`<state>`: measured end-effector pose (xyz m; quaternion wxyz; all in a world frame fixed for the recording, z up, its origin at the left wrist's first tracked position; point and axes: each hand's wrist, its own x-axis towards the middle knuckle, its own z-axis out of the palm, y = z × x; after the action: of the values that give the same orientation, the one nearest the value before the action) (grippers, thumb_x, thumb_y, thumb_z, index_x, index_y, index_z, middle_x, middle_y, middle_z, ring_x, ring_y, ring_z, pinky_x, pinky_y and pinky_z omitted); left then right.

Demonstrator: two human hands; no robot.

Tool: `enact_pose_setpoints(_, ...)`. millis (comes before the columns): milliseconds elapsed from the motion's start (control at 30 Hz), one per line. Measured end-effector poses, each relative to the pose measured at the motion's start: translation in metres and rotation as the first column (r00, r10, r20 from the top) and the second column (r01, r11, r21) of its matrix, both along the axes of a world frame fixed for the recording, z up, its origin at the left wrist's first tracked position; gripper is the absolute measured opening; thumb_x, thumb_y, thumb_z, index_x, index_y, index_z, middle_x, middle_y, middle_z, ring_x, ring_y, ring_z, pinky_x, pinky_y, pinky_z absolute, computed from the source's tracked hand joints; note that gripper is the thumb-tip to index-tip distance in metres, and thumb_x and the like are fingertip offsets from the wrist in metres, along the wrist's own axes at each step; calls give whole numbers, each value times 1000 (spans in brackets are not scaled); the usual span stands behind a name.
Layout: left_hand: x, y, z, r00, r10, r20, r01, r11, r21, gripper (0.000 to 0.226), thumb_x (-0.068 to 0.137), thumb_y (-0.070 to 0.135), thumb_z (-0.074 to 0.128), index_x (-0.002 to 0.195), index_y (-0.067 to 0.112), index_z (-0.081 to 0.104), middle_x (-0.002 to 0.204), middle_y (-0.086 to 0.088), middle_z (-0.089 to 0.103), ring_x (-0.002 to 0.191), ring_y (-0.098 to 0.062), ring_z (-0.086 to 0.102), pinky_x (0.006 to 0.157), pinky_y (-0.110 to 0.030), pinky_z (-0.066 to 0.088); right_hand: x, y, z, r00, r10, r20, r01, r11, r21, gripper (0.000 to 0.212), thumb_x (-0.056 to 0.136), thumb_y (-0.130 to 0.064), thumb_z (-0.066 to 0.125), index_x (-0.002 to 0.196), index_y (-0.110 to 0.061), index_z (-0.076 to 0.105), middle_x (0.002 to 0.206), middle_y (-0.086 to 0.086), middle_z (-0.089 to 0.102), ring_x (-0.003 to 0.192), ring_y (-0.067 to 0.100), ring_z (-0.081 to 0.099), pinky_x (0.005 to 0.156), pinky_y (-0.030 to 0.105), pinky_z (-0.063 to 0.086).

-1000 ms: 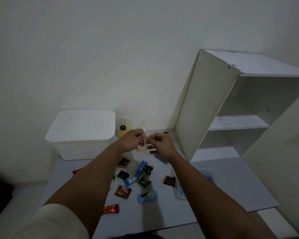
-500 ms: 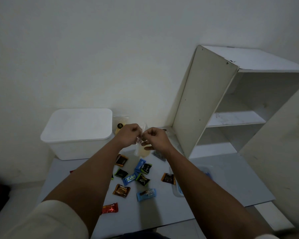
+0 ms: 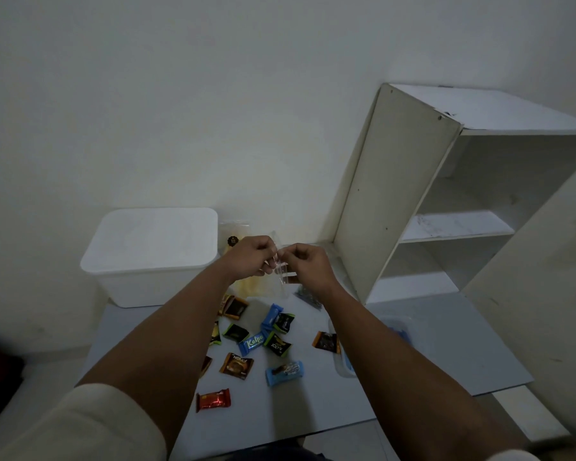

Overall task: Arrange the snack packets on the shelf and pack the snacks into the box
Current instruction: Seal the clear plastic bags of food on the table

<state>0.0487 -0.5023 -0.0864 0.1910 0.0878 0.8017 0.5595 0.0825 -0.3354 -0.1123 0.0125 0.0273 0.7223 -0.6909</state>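
My left hand (image 3: pixel 250 256) and my right hand (image 3: pixel 308 264) meet above the far part of the grey board, both pinching the top of a clear plastic snack bag (image 3: pixel 279 272) that hangs between them. Yellowish snacks (image 3: pixel 251 286) show through its lower part. Several small wrapped snacks lie scattered below: a blue Kalpa packet (image 3: pixel 252 342), a brown Nextar packet (image 3: pixel 236 365), a red packet (image 3: pixel 213 399), a blue packet (image 3: pixel 284 372). The white lidded box (image 3: pixel 150 251) stands at the back left. The white shelf unit (image 3: pixel 459 207) stands at the right with bare shelves.
Another clear bag with a dark round label (image 3: pixel 232 236) leans against the wall behind the box. A clear plastic container with a blue part (image 3: pixel 393 331) sits under my right forearm. The grey board (image 3: pixel 439 357) ends near me; the floor lies beyond.
Both hands stay together on the clear bag, shifting slightly left and up in view as the camera tilts. The scattered packets have not moved.
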Motion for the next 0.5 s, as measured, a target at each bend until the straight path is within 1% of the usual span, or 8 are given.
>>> enact_pose_setpoints(67,1,4,1,999,24,-24,-25,1000,-19,25,102,20,48,82,12,60,75,-8,67,68,-20,61,67,-34,49,1,-1,-1,999,-11,-38,12,1000,28,18,98,-14,64,95,1,73,92,22,73,74,27,71,60,33,57)
enact_pose_setpoints(133,1,9,2,991,88,-103,-92,995,-40,29,103,27,48,82,9,58,74,-10,66,66,-21,61,67,-37,51,1,-3,-1,998,-10,-69,15,998,60,17,98,-14,64,94,-1,75,90,21,74,76,31,72,61,34,58)
enact_pose_setpoints(233,0,13,3,977,147,-153,-149,989,2,31,103,22,45,76,9,50,69,-11,59,62,-22,55,68,-38,49,1,-3,1,998,6,-70,-1,997,71,17,97,-14,65,94,-1,75,89,21,74,78,35,73,61,34,59)
enact_pose_setpoints(300,1,14,3,978,153,-139,-149,988,41,29,104,19,45,78,8,50,70,-12,58,62,-21,52,69,-36,48,2,-1,3,999,6,-37,-5,1000,23,18,96,-14,66,96,2,74,89,21,74,76,33,73,60,33,58)
enact_pose_setpoints(367,4,14,3,981,160,-106,-151,985,84,23,103,18,48,84,7,53,74,-13,60,64,-21,55,69,-36,50,1,0,5,1000,-12,-20,12,1000,-5,18,96,-11,66,97,5,73,87,20,74,73,28,72,60,34,58)
enact_pose_setpoints(433,6,14,0,983,170,-70,-164,983,88,14,98,17,54,87,8,58,75,-11,64,66,-20,59,71,-35,54,-1,0,4,1000,-23,-16,23,999,-29,16,95,-8,66,97,7,72,89,21,74,75,28,73,65,38,61)
enact_pose_setpoints(500,7,13,-4,984,172,-45,-169,983,73,10,94,13,55,88,7,60,75,-11,65,66,-21,60,73,-37,56,-4,1,4,1000,-14,3,15,998,-66,13,93,-3,67,99,7,71,90,20,75,78,28,74,70,40,63)
